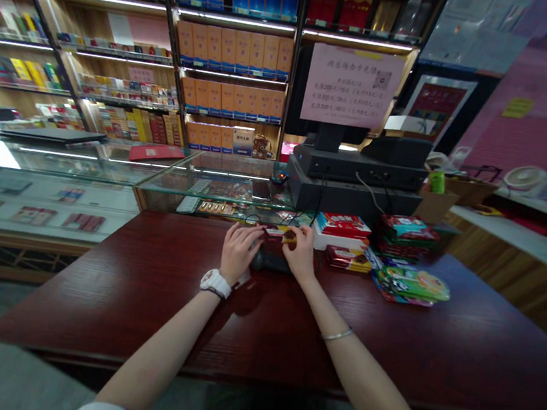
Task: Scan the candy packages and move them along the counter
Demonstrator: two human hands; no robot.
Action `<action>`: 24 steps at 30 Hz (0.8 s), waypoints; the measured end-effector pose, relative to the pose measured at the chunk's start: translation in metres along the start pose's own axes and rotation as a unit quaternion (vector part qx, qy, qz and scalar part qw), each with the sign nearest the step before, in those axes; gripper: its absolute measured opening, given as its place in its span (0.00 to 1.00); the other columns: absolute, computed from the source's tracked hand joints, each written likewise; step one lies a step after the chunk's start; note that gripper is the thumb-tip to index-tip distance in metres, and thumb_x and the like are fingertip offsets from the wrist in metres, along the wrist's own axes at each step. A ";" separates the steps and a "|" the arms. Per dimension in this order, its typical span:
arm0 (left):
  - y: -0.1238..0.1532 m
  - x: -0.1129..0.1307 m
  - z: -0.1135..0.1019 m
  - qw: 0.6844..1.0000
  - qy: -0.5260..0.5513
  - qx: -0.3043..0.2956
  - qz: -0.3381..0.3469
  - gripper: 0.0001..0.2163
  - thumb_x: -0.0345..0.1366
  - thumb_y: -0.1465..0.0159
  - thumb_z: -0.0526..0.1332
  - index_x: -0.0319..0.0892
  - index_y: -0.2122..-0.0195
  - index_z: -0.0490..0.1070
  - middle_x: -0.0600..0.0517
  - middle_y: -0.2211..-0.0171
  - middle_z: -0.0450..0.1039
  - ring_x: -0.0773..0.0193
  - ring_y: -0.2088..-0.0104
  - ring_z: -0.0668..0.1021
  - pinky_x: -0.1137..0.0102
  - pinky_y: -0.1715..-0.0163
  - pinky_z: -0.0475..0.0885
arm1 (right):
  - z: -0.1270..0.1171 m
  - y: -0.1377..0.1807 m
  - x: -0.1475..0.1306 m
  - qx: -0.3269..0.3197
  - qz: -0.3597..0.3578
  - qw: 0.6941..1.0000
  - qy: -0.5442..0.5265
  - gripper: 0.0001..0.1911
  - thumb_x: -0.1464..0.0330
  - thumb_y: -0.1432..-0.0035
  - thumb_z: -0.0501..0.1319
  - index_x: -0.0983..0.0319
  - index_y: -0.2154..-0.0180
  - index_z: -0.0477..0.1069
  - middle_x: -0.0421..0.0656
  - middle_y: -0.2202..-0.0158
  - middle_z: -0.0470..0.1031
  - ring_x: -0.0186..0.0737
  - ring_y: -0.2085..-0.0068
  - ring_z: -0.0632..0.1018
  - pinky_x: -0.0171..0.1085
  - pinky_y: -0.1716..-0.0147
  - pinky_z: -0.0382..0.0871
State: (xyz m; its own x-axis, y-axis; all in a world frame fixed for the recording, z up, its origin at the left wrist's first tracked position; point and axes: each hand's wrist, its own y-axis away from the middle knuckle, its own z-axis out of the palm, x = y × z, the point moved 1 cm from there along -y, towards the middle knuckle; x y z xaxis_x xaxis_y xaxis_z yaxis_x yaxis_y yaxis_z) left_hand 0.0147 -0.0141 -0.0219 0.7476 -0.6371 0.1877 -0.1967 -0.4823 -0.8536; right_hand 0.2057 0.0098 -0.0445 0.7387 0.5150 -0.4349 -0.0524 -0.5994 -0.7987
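The left hand [239, 249] and right hand [300, 252] each close their grip on one end of a small red packet [277, 234], held just above a dark device [271, 262] near the bench's [140, 295] far edge. Snack packs [408, 236] are stacked at 3 o'clock, and a till [358, 176] stands at 1 o'clock.

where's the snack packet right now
The snack packet is mid-frame in the head view, held between the left hand and right hand over the far side of the red table, just above a black device, left of the stacked packs.
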 end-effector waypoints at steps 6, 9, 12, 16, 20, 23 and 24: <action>-0.001 -0.005 0.005 0.999 0.014 -0.028 -0.012 0.08 0.35 0.32 0.60 0.48 0.56 0.77 0.53 0.58 0.83 0.61 0.55 0.81 0.56 0.38 0.64 | 0.013 0.002 -0.002 -0.100 -0.042 0.994 -0.004 0.15 0.76 0.38 0.53 0.62 0.56 0.76 0.50 0.56 0.78 0.45 0.55 0.80 0.44 0.52 0.76; -0.002 -0.012 0.002 0.999 0.012 -0.013 -0.033 0.07 0.36 0.32 0.60 0.47 0.56 0.77 0.52 0.56 0.82 0.61 0.55 0.81 0.57 0.39 0.65 | 0.014 0.002 0.000 -0.095 -0.040 0.995 -0.001 0.16 0.76 0.38 0.53 0.62 0.55 0.76 0.49 0.56 0.80 0.45 0.55 0.81 0.44 0.51 0.76; -0.003 -0.015 0.000 0.999 0.005 -0.017 -0.048 0.09 0.36 0.33 0.61 0.48 0.52 0.75 0.51 0.52 0.81 0.59 0.51 0.80 0.56 0.39 0.64 | 0.008 0.003 -0.001 -0.079 -0.059 0.995 0.011 0.19 0.76 0.37 0.52 0.61 0.50 0.75 0.48 0.54 0.80 0.44 0.52 0.80 0.45 0.49 0.75; -0.003 -0.012 -0.001 0.999 0.000 -0.045 -0.020 0.17 0.34 0.33 0.62 0.48 0.43 0.71 0.50 0.47 0.78 0.58 0.47 0.77 0.55 0.38 0.64 | -0.001 0.004 -0.011 -0.071 -0.108 0.990 0.051 0.20 0.75 0.36 0.52 0.59 0.48 0.76 0.48 0.55 0.80 0.45 0.53 0.79 0.45 0.50 0.75; -0.003 -0.008 -0.004 0.998 -0.015 -0.057 0.020 0.14 0.33 0.33 0.60 0.50 0.47 0.74 0.51 0.52 0.80 0.59 0.51 0.79 0.56 0.37 0.64 | -0.006 0.006 -0.024 -0.079 -0.147 0.984 0.069 0.19 0.74 0.35 0.52 0.57 0.50 0.78 0.47 0.59 0.80 0.46 0.56 0.79 0.45 0.52 0.74; -0.002 -0.009 -0.007 0.998 -0.028 -0.036 0.038 0.11 0.32 0.31 0.58 0.51 0.55 0.78 0.52 0.58 0.81 0.60 0.54 0.79 0.55 0.36 0.62 | -0.007 0.007 -0.030 -0.085 -0.158 0.982 0.059 0.19 0.74 0.34 0.51 0.56 0.51 0.78 0.47 0.60 0.79 0.45 0.56 0.78 0.46 0.51 0.74; -0.001 -0.010 -0.009 0.998 -0.031 -0.025 0.043 0.11 0.32 0.31 0.57 0.51 0.57 0.78 0.53 0.59 0.82 0.60 0.55 0.79 0.55 0.36 0.62 | -0.007 0.006 -0.031 -0.088 -0.159 0.982 0.054 0.19 0.73 0.34 0.52 0.56 0.50 0.77 0.47 0.59 0.79 0.45 0.55 0.78 0.46 0.50 0.73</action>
State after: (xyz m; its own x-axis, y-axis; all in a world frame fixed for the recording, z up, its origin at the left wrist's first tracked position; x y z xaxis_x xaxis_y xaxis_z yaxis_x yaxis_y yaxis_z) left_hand 0.0019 -0.0122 -0.0186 0.7647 -0.6390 0.0831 -0.2914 -0.4579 -0.8399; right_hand 0.1874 -0.0140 -0.0331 0.7665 0.6310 -0.1198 0.3026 -0.5194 -0.7992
